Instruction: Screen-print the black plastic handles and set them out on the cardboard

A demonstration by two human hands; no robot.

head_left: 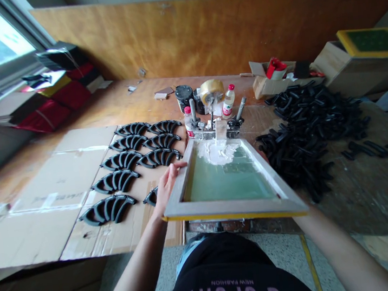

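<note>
A screen printing frame (pixel 234 205) is hinged to a metal clamp (pixel 210 133) at its far end, and its near edge is raised off the table. White ink (pixel 218 153) is smeared over the far part of its greenish mesh (pixel 228 186), where a squeegee or scraper (pixel 221 130) stands. At the frame's left side, my left hand (pixel 168 186) grips the rail. On the opposite rail is my right hand (pixel 264 156), mostly hidden behind the frame with only a bit of finger showing. What lies beneath the frame is hidden.
Fanned groups of curved black handle-like pieces (pixel 122 160) lie on cardboard (pixel 68 178) at left. A loose heap of similar black pieces (pixel 304 128) covers the right. Bottles (pixel 228 100), a black jar (pixel 184 97) and tape (pixel 211 89) stand behind the clamp; an open carton (pixel 260 86) sits further right.
</note>
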